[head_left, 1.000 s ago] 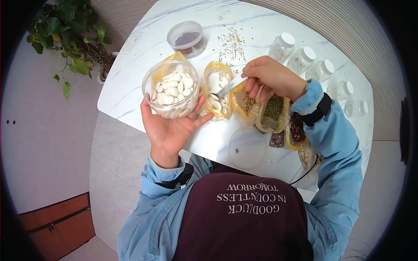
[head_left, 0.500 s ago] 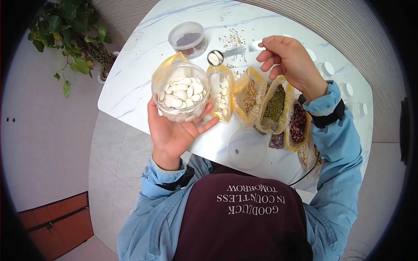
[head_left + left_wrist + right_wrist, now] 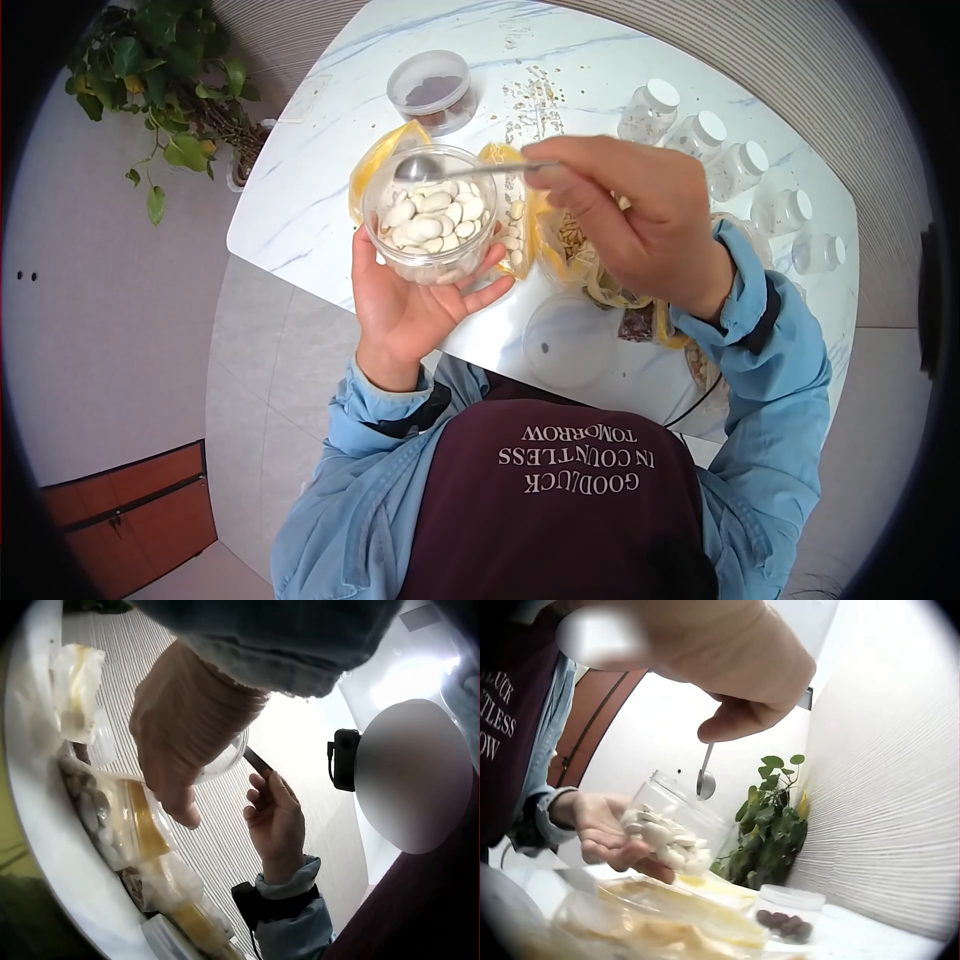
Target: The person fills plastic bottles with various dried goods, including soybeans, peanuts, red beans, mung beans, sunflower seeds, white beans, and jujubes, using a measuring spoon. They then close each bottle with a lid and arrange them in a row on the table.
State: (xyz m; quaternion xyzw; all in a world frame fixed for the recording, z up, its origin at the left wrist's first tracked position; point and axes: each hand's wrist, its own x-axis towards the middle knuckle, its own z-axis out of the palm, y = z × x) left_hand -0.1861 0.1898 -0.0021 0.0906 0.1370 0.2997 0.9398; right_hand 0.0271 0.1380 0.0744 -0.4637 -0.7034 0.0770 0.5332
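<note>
Left grip (image 3: pixel 400 325) curls round jar (image 3: pixel 428 268), likely light, slick; hold low. Right grip (image 3: pixel 645 215) pinches stiff-looking spoon (image 3: pixel 475 170) by its end.

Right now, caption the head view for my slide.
Left hand holding a clear jar of white beans, right hand holding a metal spoon over it.

Head view from above, down over the white blue-veined table (image 3: pixel 300 225), left wrist view tilted, close to the bare left hand (image 3: pixel 176 720), facing the bare right hand (image 3: pixel 276 825), right wrist view low, close under the right hand, facing the left hand, round clear plastic jar (image 3: pixel 430 267) shared with the head view
</note>
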